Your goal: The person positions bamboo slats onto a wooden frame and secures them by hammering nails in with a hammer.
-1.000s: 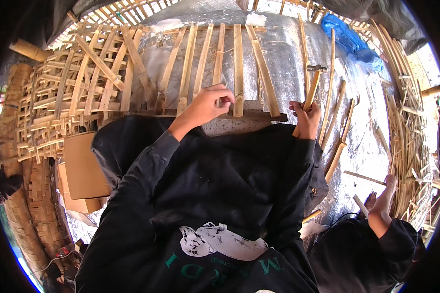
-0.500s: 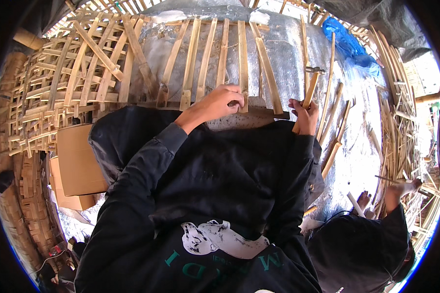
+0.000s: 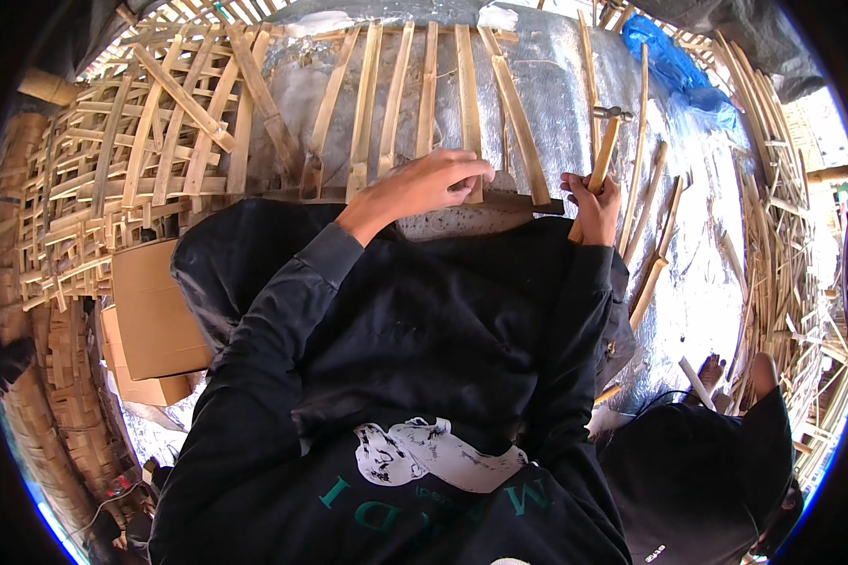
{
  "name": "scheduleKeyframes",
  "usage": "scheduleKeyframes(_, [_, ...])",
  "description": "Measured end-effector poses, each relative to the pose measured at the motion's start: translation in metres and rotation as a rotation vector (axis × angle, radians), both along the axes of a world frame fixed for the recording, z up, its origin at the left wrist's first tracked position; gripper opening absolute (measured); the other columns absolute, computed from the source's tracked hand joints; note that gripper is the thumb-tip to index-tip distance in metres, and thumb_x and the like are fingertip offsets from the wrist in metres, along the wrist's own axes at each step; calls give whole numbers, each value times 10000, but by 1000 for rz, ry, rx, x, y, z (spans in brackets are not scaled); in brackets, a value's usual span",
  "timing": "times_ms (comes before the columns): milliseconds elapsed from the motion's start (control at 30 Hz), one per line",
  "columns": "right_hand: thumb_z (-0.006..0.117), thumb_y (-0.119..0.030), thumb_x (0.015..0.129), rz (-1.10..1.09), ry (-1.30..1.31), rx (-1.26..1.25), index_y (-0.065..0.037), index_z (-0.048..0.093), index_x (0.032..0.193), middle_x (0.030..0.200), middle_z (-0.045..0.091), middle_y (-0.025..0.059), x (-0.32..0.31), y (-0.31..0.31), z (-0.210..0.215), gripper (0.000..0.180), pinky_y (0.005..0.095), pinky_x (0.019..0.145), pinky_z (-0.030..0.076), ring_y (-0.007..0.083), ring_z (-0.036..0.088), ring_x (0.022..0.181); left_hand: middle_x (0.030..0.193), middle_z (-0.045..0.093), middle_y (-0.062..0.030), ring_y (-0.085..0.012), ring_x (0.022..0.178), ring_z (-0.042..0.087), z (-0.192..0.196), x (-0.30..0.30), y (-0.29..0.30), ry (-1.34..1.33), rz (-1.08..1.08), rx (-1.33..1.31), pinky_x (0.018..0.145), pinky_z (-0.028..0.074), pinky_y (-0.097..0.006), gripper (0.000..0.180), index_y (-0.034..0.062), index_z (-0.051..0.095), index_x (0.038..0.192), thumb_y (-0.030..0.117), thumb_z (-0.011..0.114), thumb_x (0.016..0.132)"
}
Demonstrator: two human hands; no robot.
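My left hand (image 3: 431,185) rests with curled fingers on the near end of an upright bamboo slat (image 3: 467,94), pressing it where it meets a dark cross strip (image 3: 523,201). My right hand (image 3: 593,205) grips the wooden handle of a hammer (image 3: 604,151), whose metal head points up and right of the slat. Several pale slats fan out ahead of me over a silver sheet (image 3: 561,104). Both my arms wear black sleeves.
A woven bamboo lattice (image 3: 113,179) stands at the left. Cardboard boxes (image 3: 151,311) sit at my lower left. Loose bamboo strips (image 3: 655,245) lie at the right, with a blue tarp (image 3: 674,61) beyond. Another person in dark clothes (image 3: 716,461) crouches at the lower right.
My left hand has slid right along the cross strip onto the middle slat. The right hand keeps the hammer upright. The person at the lower right has pulled their hand in.
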State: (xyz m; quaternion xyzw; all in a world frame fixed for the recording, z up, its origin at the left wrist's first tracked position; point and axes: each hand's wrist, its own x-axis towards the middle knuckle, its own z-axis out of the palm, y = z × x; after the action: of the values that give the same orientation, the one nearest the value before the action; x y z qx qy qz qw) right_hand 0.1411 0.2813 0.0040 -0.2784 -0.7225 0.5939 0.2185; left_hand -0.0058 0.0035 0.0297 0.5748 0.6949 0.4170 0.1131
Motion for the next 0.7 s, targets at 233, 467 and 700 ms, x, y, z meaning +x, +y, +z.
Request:
scheduleKeyframes(233, [721, -14, 950, 86, 126, 119, -9, 524, 887, 889, 775, 151, -10, -46, 14, 206, 311, 671, 558, 169, 721, 763, 868, 681, -85, -266, 778, 677, -6, 5, 4, -145, 36, -18, 718, 547, -393, 464, 74, 527, 1280, -47, 722, 877])
scheduleKeyframes(467, [804, 1, 844, 253, 6, 286, 9, 587, 878, 835, 771, 159, -32, -91, -3, 219, 394, 654, 548, 286, 764, 760, 953, 751, -58, -203, 910, 734, -2, 1, -1, -336, 110, -73, 840, 575, -359, 496, 96, 506, 1248, -69, 761, 856])
scheduleKeyframes(700, [856, 6, 762, 283, -92, 456, 28, 615, 934, 826, 753, 166, -34, -106, 11, 297, 430, 725, 552, 362, 754, 844, 943, 752, -55, -182, 887, 718, -3, -5, -3, -360, 104, -56, 824, 570, -347, 482, 92, 492, 1246, -67, 757, 876])
